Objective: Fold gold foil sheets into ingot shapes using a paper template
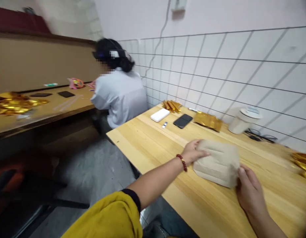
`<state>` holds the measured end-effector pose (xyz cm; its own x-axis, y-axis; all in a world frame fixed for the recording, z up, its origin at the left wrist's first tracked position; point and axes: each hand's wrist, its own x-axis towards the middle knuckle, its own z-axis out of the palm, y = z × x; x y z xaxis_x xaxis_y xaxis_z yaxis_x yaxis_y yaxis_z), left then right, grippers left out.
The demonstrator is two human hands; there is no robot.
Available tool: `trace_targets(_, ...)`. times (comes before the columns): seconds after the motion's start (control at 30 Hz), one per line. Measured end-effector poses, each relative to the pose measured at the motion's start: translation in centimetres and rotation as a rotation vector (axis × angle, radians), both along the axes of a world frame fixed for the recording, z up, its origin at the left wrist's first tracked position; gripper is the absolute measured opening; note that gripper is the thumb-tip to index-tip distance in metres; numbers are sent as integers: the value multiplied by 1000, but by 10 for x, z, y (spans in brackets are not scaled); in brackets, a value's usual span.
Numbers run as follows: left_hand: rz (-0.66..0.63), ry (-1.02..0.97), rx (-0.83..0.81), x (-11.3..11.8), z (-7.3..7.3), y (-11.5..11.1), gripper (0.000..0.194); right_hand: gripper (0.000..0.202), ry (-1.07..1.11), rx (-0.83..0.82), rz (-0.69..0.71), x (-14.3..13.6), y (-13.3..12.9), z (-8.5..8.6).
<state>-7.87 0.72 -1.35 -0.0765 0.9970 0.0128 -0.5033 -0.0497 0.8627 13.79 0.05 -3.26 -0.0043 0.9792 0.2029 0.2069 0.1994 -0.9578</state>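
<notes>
A creased sheet of beige paper (217, 163), folded or flat I cannot tell, is held just over the wooden table between my two hands. My left hand (194, 152) grips its left edge, thumb on top and fingers beneath. At the opposite edge my right hand (250, 188) pinches the lower right corner. Beyond the paper lie a gold foil packet (207, 121) and a black phone (183, 121).
The light wooden table (143, 142) meets a tiled wall. On it are a white power bank (160, 115), gold foil strips (171, 106), a lidded cup (244, 120), glasses (260, 136) and more gold foil (303, 162). A person (123, 92) sits at another desk (75, 102).
</notes>
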Motion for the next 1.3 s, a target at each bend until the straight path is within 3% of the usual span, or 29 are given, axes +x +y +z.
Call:
trace_targets(0.07, -31, 44, -25, 1, 2, -4, 89, 47, 211, -116, 76, -7, -1, 7)
trace_targets(0.13, -35, 132, -75, 6, 6, -4, 94, 56, 261, -184, 136, -10, 1, 12)
trace_targets(0.2, -63, 133, -111, 13, 13, 2, 93, 51, 283, -195, 80, -8, 5, 14)
trace_targets(0.33, -146, -2, -151, 32, 25, 27, 84, 45, 428, -68, -113, 8, 19, 13)
trace_targets(0.5, -159, 154, -124, 41, 14, 45, 50, 35, 462, -64, -208, 22, 29, 13)
trace_targets(0.63, -262, 207, -86, 32, 4, 47, 51, 32, 368, -61, -202, 25, 31, 14)
trace_targets(0.9, -341, 316, -48, 28, 14, 47, 54, 34, 390, -181, -144, 26, 32, 22)
trace_targets(1.13, -193, 362, -53, 32, 10, 49, 47, 43, 337, -224, 128, 24, 31, 24)
trace_targets(1.3, -62, 310, -45, 33, 11, 51, 37, 36, 314, -185, 65, 23, 31, 16)
